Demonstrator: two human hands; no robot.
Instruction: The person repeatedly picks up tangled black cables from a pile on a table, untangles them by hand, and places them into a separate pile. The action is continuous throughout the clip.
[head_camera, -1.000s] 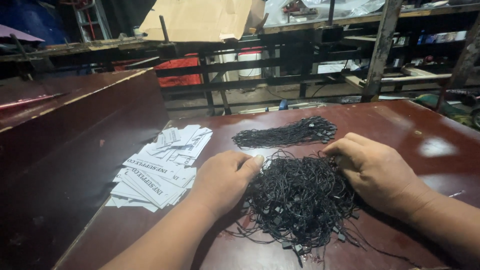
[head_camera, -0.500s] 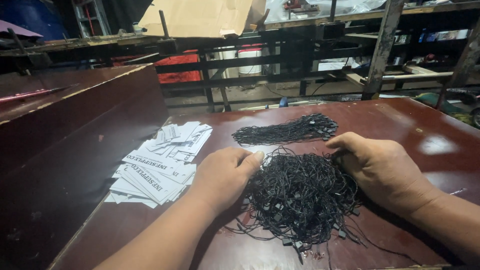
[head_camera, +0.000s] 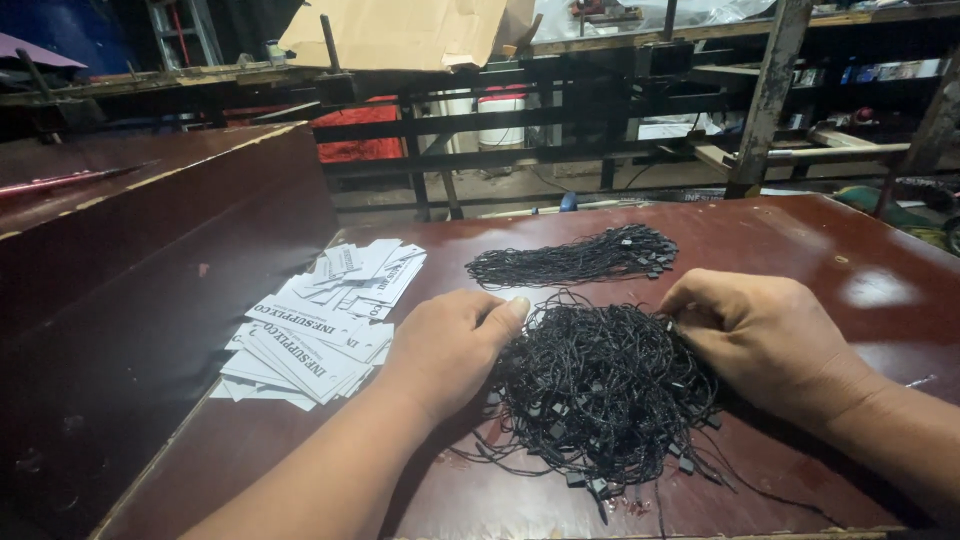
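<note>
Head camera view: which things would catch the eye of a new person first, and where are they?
The tangled pile of black strings lies in the middle of the dark red table, with the left hand and the right hand pressed against its two sides. A neater bundle of black strings lies just behind it. A heap of white paper tags lies to the left of the left hand.

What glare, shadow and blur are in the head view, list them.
Head view: a pale glare patch on the glossy brown table beyond the right hand; soft shadow under the left hand and the tangled black strings; white tags bright and sharp; background racks dim; edges slightly bowed by the wide lens.
</note>
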